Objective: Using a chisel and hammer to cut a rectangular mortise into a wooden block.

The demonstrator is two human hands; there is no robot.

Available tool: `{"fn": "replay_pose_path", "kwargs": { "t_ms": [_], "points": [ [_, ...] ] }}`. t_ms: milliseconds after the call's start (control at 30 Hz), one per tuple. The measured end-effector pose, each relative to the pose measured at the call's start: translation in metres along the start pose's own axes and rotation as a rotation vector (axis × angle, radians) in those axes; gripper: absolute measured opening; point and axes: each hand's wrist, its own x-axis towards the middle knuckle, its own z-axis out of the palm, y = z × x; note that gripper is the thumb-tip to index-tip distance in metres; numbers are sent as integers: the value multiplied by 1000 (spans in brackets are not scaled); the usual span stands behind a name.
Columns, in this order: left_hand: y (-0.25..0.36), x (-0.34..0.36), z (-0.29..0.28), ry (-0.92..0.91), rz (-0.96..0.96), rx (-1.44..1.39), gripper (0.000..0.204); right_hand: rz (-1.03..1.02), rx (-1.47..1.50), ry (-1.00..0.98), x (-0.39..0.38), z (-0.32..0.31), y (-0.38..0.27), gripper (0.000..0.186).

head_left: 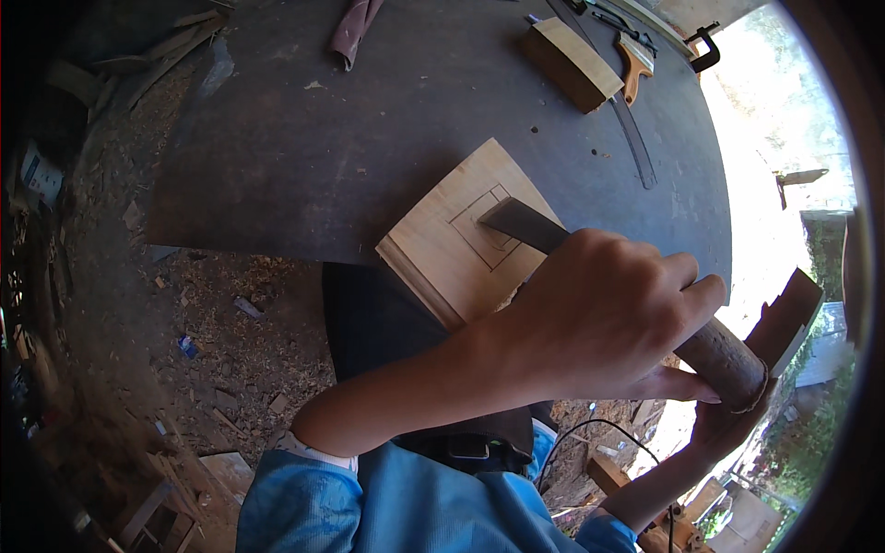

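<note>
My left hand point(618, 323) grips a chisel with a thick wooden handle point(728, 369); its flat steel blade point(521, 226) meets a pale wooden board point(429, 230) inside a marked rectangular outline. The board rests at the table's near edge, overhanging it. At the lower right, my right hand point(719, 429), largely hidden behind the chisel handle, holds a dark wooden piece point(785, 323) just beyond the handle's end.
The dark table point(277, 138) carries a wood block point(572, 64), a metal strip point(634, 138), a brush point(634, 69) and a reddish cloth point(355, 28). A black clamp point(705, 51) grips its edge. Wood scraps and shavings point(249, 323) litter the ground.
</note>
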Motion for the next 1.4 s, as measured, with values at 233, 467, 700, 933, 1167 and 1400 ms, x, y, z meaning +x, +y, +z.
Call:
{"fn": "replay_pose_path", "kwargs": {
  "t_ms": [233,467,700,933,1167,1400],
  "points": [
    [1,5,0,3,-59,33,67,-84,-877,77,4,-25,-7,64],
    [2,8,1,15,-87,11,63,-162,-1185,-63,2,-23,-2,60],
    [2,6,0,32,-74,-12,62,184,605,-488,2,-22,-12,53],
    [2,6,-5,32,-67,-23,62,139,363,-439,5,-47,-8,52],
    [3,7,-5,26,-75,-52,64,272,621,-59,-3,-30,-12,54],
    [1,10,-6,18,-87,-80,63,73,192,-193,4,-42,-12,53]
  ]
}}
